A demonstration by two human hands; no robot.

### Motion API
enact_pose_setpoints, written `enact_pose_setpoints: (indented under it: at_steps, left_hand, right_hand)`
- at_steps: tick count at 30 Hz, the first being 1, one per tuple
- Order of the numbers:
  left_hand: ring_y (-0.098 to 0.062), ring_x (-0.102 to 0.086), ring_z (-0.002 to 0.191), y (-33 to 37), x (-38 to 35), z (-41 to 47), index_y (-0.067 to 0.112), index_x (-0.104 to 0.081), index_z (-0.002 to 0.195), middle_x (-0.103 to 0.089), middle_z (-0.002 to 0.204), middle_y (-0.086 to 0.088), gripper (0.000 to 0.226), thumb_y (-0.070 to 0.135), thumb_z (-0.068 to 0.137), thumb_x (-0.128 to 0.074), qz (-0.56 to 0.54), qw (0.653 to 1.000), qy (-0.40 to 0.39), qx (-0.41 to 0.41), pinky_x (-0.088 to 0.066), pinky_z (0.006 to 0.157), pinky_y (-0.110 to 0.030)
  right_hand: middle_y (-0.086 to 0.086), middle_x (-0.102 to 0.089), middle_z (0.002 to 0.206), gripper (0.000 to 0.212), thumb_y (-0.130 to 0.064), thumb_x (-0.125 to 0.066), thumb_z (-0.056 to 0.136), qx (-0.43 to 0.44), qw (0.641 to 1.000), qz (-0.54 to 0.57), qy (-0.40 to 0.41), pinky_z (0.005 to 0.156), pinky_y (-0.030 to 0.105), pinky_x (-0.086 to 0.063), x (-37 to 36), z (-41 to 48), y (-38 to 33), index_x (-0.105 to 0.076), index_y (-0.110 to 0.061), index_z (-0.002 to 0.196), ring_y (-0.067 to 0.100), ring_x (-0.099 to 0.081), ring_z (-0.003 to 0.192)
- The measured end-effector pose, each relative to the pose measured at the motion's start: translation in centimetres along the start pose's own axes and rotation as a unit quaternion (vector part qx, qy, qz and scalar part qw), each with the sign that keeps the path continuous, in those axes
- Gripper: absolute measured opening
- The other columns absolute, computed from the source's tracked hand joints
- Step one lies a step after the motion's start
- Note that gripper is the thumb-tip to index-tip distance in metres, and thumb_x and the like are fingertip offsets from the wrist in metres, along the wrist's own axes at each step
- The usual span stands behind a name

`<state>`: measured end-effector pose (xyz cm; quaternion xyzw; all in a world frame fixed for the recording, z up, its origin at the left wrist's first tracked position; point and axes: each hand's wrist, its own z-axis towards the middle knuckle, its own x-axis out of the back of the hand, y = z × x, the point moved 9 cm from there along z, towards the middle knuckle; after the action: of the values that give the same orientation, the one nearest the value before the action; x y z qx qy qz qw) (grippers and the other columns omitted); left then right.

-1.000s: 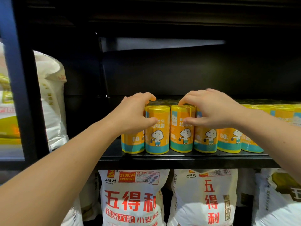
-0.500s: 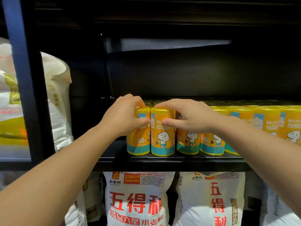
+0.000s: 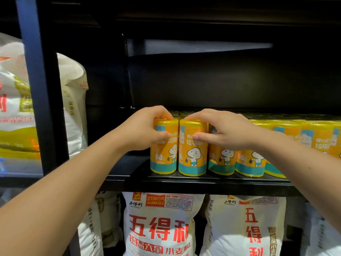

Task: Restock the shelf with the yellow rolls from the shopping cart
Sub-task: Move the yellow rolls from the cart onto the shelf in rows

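Yellow rolls (image 3: 249, 163) line the shelf (image 3: 203, 183) front, and I see the left hand (image 3: 142, 130) gripping the end roll (image 3: 164, 156) while the right hand (image 3: 221, 132) has shifted leftward to grip its neighbour (image 3: 191, 159) (a second ago it clasped one further along), so this pair looks nearly settled.

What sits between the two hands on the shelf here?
In the head view, two yellow rolls stand upright side by side between them: the leftmost roll, held by the left hand, and the second roll, held by the right hand.
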<state>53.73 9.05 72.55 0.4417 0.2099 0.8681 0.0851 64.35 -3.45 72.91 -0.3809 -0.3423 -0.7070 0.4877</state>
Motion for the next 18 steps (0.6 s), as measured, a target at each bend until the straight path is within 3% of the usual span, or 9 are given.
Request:
enact_pose_setpoints:
  at_steps: [4, 13, 18]
  left_hand:
    - [-0.006, -0.061, 0.098, -0.18, 0.06, -0.05, 0.031, -0.055, 0.124, -0.059, 0.117, 0.011, 0.04, 0.022, 0.088, -0.071, -0.018, 1.0, -0.009, -0.002, -0.05, 0.068, -0.015]
    - [-0.009, -0.061, 0.103, -0.6, 0.1, 0.03, 0.032, -0.053, 0.127, -0.057, 0.119, 0.011, 0.043, 0.016, 0.09, -0.068, -0.047, 0.998, -0.036, -0.01, -0.057, 0.078, -0.025]
    - [-0.006, -0.06, 0.106, -1.03, -0.09, 0.19, 0.033, -0.052, 0.128, -0.058, 0.121, 0.012, 0.045, 0.013, 0.09, -0.067, -0.068, 0.996, -0.05, -0.011, -0.054, 0.077, -0.021]
  right_hand:
    - [-0.019, -0.05, 0.135, 0.056, -0.064, -0.047, 0.089, 0.0, 1.0, -0.001, 0.002, 0.089, 0.04, -0.055, 0.05, -0.04, -0.04, -0.035, -0.048, 0.142, 0.006, -0.052, 0.118]
    - [-0.019, -0.05, 0.135, 0.056, -0.063, -0.048, 0.09, -0.004, 1.0, -0.002, -0.001, 0.087, 0.038, -0.056, 0.04, -0.03, -0.1, -0.035, -0.047, 0.142, 0.006, -0.053, 0.117]
    - [-0.019, -0.049, 0.135, 0.056, -0.063, -0.048, 0.09, -0.008, 1.0, -0.002, 0.0, 0.086, 0.036, -0.056, 0.0, 0.02, -0.09, -0.035, -0.047, 0.142, 0.006, -0.052, 0.116]
